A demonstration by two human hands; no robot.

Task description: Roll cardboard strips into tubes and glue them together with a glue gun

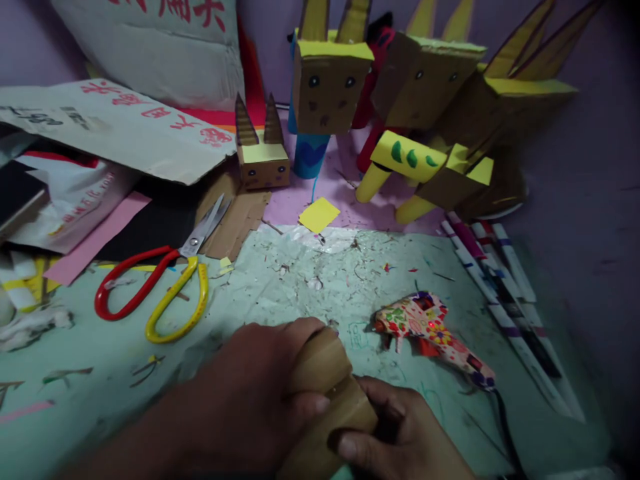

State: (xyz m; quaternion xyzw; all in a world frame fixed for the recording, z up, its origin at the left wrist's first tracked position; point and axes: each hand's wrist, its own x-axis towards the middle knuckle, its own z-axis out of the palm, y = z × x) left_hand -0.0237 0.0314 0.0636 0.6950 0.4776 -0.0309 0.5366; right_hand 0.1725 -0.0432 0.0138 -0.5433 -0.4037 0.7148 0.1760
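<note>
At the bottom centre, two brown cardboard tubes lie side by side, tilted, in my hands. My left hand is wrapped over the upper left of them, its thumb on the front tube. My right hand grips the lower right side, thumb in front and fingers behind. To the right of the tubes rests a floral-patterned glue gun with a small red light. Scissors with one red and one yellow handle lie open at the left. The tubes' lower ends are partly cut off by the frame.
Cardboard animal figures with tall ears stand along the back. Markers lie at the right. A yellow paper square is behind the hands. Printed cardboard sheets pile up at the left. Scraps litter the green tabletop.
</note>
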